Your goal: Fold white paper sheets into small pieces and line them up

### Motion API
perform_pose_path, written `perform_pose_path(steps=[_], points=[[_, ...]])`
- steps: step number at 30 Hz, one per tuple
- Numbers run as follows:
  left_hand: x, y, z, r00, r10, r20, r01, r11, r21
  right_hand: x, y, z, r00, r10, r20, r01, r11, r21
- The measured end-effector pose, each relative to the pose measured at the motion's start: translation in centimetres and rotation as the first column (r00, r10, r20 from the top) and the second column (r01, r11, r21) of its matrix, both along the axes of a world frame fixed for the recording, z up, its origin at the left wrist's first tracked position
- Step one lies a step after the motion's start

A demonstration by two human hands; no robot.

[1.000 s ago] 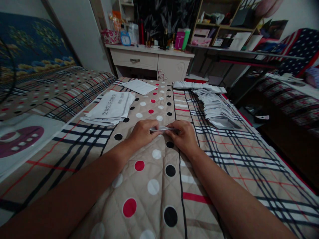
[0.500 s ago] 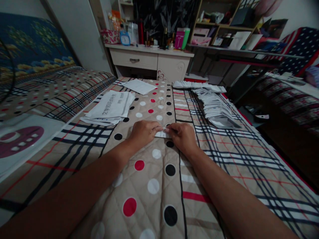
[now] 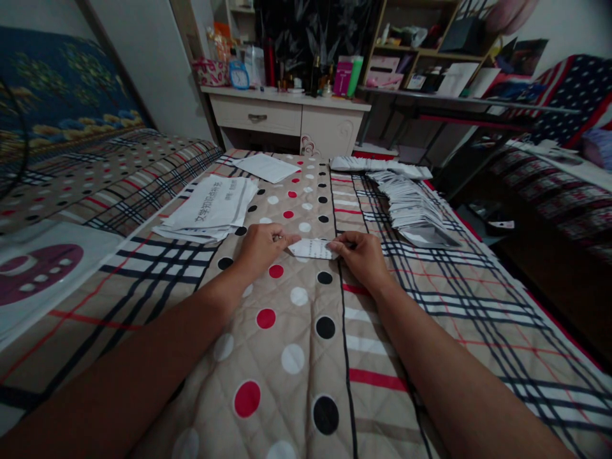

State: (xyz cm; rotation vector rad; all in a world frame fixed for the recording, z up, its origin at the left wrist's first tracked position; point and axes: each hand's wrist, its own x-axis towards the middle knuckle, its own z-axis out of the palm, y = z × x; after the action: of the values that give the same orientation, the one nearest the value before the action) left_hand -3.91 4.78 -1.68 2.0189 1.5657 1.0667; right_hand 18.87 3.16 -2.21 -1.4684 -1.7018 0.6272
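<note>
Between my hands is a small folded piece of printed paper, held just over the quilt, its left end coming to a slanted point. My left hand pinches that left end between thumb and fingers. At the opposite end, my right hand grips the paper with thumb and forefinger. A stack of printed sheets lies to the left, beyond my left hand. Off to the right is a long row of folded papers, overlapping one another.
The quilt has dots and plaid bands. A white sheet lies at its far end, near a row of folded paper. At left is a plastic bag. A dresser stands behind; a desk is at right.
My hands have moved apart from the middle of the folded paper to its two ends, the left hand going left and the right slightly right. More of the printed paper now shows.
</note>
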Motion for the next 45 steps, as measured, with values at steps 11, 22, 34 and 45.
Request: perform_pose_path(steps=[11, 22, 34, 45], points=[[0.8, -0.6, 0.3, 0.847, -0.101, 0.521, 0.267, 0.930, -0.253, -1.1, -0.6, 1.0, 0.927, 0.022, -0.374, -0.016, 1.000, 0.020], [2.6, -2.1, 1.3, 0.829, -0.039, 0.558, 0.208, 0.948, -0.242, -3.7, -2.0, 1.8, 0.720, 0.064, -0.691, -0.100, 0.995, -0.012], [2.7, -2.0, 1.3, 0.876, -0.084, 0.474, 0.212, 0.951, -0.225, -2.8, -1.6, 1.3, 0.812, 0.059, -0.581, -0.104, 0.994, -0.045], [1.4, -1.2, 0.9, 0.830, -0.105, 0.548, 0.280, 0.928, -0.246, -1.6, -0.7, 0.5, 0.966, 0.107, -0.235, -0.078, 0.989, 0.127]])
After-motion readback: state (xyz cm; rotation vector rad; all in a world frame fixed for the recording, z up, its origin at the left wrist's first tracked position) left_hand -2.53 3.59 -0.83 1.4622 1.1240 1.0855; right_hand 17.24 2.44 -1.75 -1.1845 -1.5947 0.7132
